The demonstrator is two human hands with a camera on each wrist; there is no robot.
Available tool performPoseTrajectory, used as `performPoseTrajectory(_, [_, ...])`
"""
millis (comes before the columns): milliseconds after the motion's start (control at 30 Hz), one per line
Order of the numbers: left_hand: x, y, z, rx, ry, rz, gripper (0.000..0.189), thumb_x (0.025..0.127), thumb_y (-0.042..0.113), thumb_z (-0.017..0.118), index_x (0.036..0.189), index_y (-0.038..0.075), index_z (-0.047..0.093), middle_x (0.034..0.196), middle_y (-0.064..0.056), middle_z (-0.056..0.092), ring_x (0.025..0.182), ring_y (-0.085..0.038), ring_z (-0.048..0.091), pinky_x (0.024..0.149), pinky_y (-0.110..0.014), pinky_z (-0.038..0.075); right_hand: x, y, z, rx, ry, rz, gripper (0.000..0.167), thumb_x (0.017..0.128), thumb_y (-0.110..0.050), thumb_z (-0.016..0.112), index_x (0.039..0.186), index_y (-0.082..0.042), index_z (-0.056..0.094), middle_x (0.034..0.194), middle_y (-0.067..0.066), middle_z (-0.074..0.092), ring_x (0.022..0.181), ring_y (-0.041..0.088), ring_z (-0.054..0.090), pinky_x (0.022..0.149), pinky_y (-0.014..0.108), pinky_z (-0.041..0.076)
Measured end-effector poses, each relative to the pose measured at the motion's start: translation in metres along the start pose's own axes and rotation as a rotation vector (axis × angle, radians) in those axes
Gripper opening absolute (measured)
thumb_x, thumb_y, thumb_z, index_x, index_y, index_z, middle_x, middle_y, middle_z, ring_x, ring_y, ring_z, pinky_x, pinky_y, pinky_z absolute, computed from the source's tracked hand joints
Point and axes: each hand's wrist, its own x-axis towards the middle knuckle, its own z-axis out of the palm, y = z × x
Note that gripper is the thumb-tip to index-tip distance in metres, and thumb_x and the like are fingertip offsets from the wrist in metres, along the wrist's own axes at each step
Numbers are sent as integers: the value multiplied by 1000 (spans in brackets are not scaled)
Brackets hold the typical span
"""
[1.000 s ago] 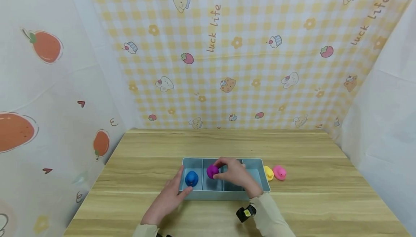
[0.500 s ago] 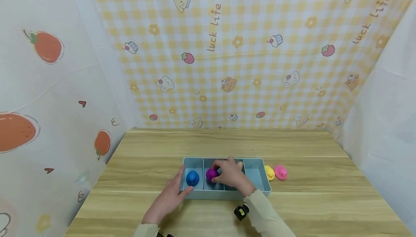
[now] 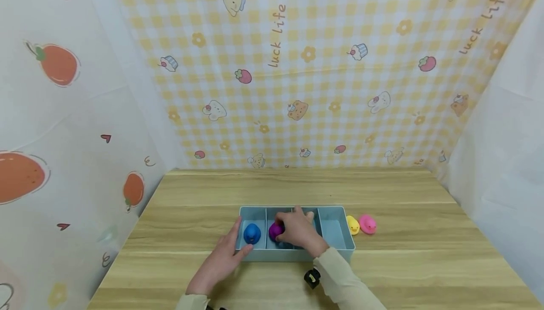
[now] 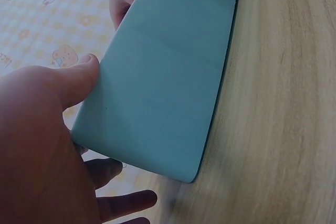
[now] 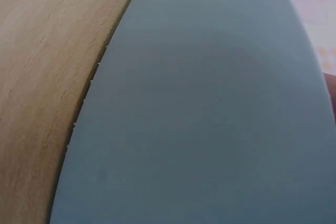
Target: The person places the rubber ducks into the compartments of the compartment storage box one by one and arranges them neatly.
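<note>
A light blue divided box point(image 3: 297, 255) stands on the wooden table. My left hand point(image 3: 221, 258) rests at its left end, thumb on the near rim and fingers fairly straight along the end wall; the left wrist view shows this hand point(image 4: 42, 129) with spread fingers beside the corner. In the leftmost compartment sits a blue rubber duck point(image 3: 252, 234). My right hand point(image 3: 301, 228) pinches a purple rubber duck point(image 3: 275, 230) between thumb and fingers, low in the second compartment. That hand partly covers the duck and the third compartment. The right wrist view is filled mostly by the box's front wall point(image 5: 199, 103).
Just past the box's right end, a yellow rubber duck point(image 3: 353, 225) and a pink rubber duck point(image 3: 367, 224) sit side by side on the table point(image 3: 416, 262). Behind the table hangs a yellow checked cloth point(image 3: 323, 83).
My right hand has moved slightly left and lower into the second compartment with the purple duck. The left hand keeps its place at the box's end.
</note>
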Motion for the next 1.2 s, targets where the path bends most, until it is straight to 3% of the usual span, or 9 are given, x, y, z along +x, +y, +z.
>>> performPoseTrajectory(500, [-1, 0, -1, -6, -1, -3, 78, 95, 43, 55, 154, 13, 15, 152, -22, 32, 135, -50, 31, 103, -66, 32, -2, -4, 2, -59, 21, -2, 28, 71, -29, 85, 91, -21, 67, 90, -4, 71, 84, 19, 38, 64, 38, 21])
performPoseTrajectory(733, [-3, 2, -2, -14, -6, -12, 78, 95, 42, 55, 154, 13, 14, 152, -22, 31, 136, -49, 31, 103, -66, 32, -9, -7, -17, 55, 65, -2, 30, 72, -28, 84, 94, -16, 68, 97, -2, 71, 82, 19, 38, 65, 39, 18])
performPoseTrajectory(1033, [-3, 1, -1, -10, 1, -8, 78, 95, 42, 55, 155, 14, 14, 153, -22, 30, 136, -49, 30, 105, -65, 30, -17, 6, -34, 166, 123, -1, 22, 74, -25, 82, 87, -16, 66, 90, -2, 69, 80, 16, 42, 69, 41, 20])
performPoseTrajectory(1200, [-3, 1, -1, -14, 0, -7, 78, 95, 42, 55, 155, 14, 13, 153, -22, 30, 136, -49, 29, 105, -65, 29, -25, 14, -46, 202, 182, 24, 19, 74, -22, 82, 84, -16, 66, 86, -4, 70, 85, 20, 48, 77, 50, 23])
